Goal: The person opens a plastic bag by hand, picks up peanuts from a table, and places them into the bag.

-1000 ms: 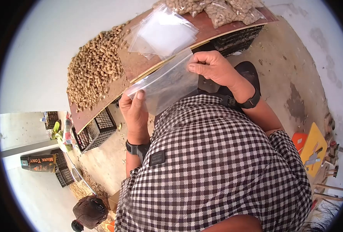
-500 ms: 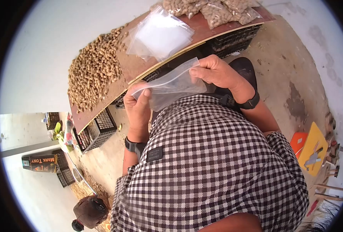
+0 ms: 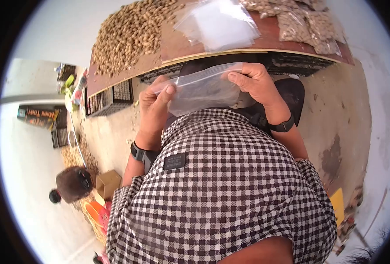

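A clear zip-lock plastic bag (image 3: 206, 92) is stretched flat between my two hands, its zip edge along the top. My left hand (image 3: 154, 108) pinches one top corner with thumb and fingers. At the opposite corner, my right hand (image 3: 260, 87) grips the bag the same way. Just beyond it is the table (image 3: 177, 47), bearing a loose heap of unshelled peanuts (image 3: 131, 37) on the left. A stack of flat clear bags (image 3: 223, 26) lies in the middle, by the front edge. Several bags filled with peanuts (image 3: 298, 26) lie to its right.
Black plastic crates (image 3: 298, 64) stand under the table, and another crate (image 3: 111, 100) sits at its left end. At the lower left are a person's head (image 3: 74, 182) and a cardboard box (image 3: 108, 184). A yellow board (image 3: 337, 204) is at the right.
The view has turned, so the table sits more level and higher. Both hands keep hold of the bag, which is now pulled straighter and more level between them.
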